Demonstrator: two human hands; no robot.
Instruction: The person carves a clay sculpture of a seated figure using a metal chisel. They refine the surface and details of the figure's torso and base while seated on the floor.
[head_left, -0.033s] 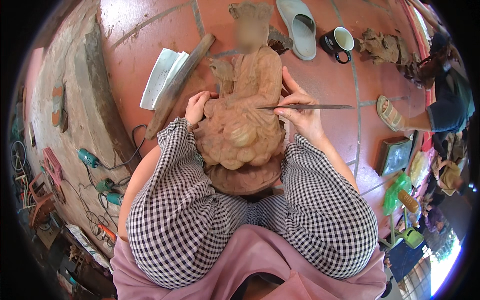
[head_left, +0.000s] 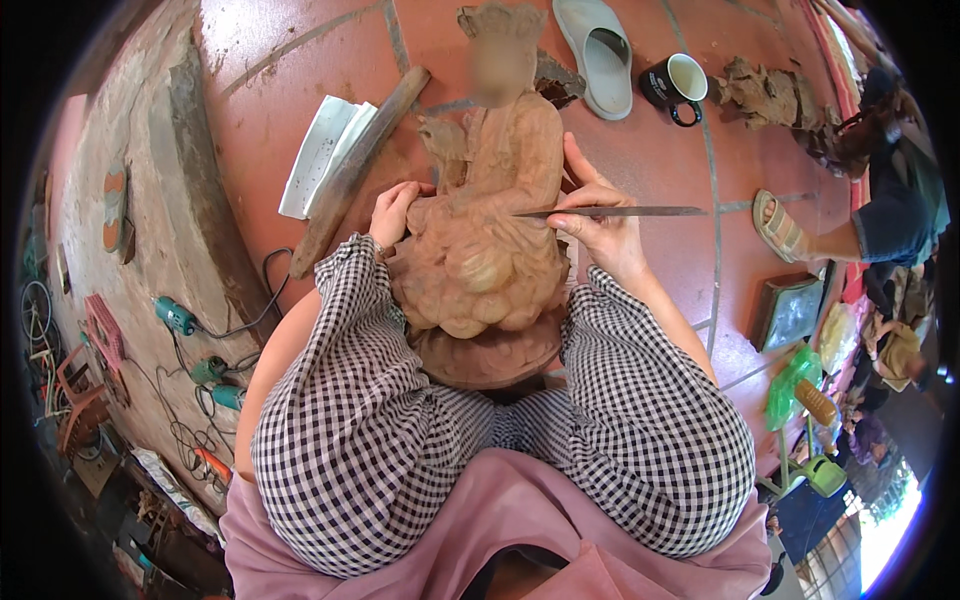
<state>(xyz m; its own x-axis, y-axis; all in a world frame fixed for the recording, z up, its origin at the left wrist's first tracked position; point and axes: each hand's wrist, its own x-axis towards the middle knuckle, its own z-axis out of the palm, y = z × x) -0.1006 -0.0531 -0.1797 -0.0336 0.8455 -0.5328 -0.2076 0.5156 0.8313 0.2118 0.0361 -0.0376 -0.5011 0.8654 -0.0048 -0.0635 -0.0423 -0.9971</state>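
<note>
Between my knees rests a carved brown wooden statue [head_left: 470, 270], its rounded base close to my lap and its narrower top pointing away. My right hand [head_left: 603, 225] pinches a slim dark file [head_left: 640, 211], which lies crosswise with its tapered tip against the carved folds at the middle of the statue. The right index finger is raised along the statue's right side. At the statue's left edge my left hand [head_left: 396, 212] is curled round it, steadying its side; the fingertips are partly hidden behind the wood.
Left of the statue lie a long wooden piece [head_left: 360, 175] and folded white paper [head_left: 322, 155]. Beyond are a grey slipper [head_left: 600, 60] and a dark mug [head_left: 672, 85]. Corded green power tools [head_left: 176, 316] sit on a slab [head_left: 190, 180]. Another person's sandalled foot [head_left: 785, 228] is at right.
</note>
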